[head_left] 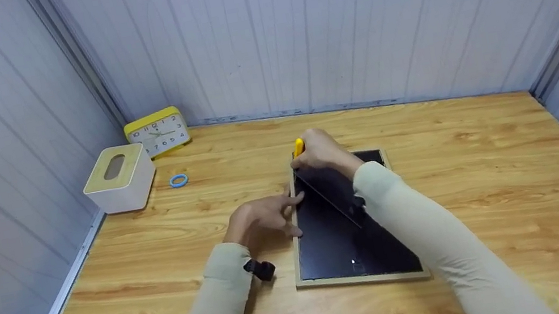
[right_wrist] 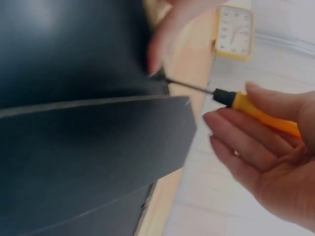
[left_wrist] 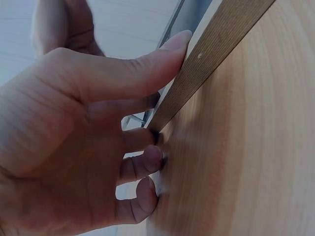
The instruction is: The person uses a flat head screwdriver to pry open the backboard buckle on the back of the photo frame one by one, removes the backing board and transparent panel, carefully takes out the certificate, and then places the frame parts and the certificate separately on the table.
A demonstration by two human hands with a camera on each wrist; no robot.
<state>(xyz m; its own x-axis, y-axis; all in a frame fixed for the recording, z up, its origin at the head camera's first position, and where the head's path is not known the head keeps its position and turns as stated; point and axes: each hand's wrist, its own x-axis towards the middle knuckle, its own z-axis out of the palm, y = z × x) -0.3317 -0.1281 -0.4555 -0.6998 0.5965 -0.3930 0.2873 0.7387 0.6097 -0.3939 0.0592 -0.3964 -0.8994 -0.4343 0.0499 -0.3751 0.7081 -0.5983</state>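
A wood-edged frame (head_left: 362,281) with a black back lies on the table, a dark flap (right_wrist: 98,157) standing up from it in the right wrist view. My right hand (head_left: 319,150) grips the yellow handle of a screwdriver (right_wrist: 263,116), its shaft reaching the frame's left edge near the far corner. Thumb and fingers of my left hand (head_left: 267,215) rest on that same edge, a little nearer to me. In the left wrist view, the left thumb (left_wrist: 174,49) presses the wooden side (left_wrist: 211,49) and the other fingers bend near the tabletop.
A white tissue box (head_left: 132,186) with a wood-tone lid stands at the far left, beside a yellow clock (head_left: 160,133). A blue ring (head_left: 179,180) lies to the right of the box. Panelled walls border the wooden table (head_left: 489,172).
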